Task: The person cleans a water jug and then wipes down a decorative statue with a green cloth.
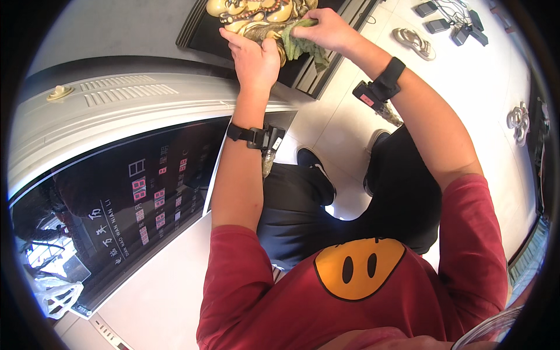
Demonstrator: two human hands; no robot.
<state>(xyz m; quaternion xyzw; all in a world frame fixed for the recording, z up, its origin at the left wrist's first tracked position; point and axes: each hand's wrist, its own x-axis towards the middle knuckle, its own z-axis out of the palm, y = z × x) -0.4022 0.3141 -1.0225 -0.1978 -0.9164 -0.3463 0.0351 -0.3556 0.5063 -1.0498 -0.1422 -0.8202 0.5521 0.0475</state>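
Observation:
A glossy cream and brown carved figurine, with a string of red beads, rests on a dark surface with ridged edges at the top of the view. My left hand is against the near side of the figurine, its fingers spread along it. In my right hand is a crumpled green cloth, pinched between thumb and fingers and pressed to the figurine's right side. The figurine's upper part is cut off by the picture's rim.
A digital calendar clock panel leans at the left beside a cream vented casing. A plastic bag lies at lower left. Sandals and several black power adapters with cables are on the tiled floor.

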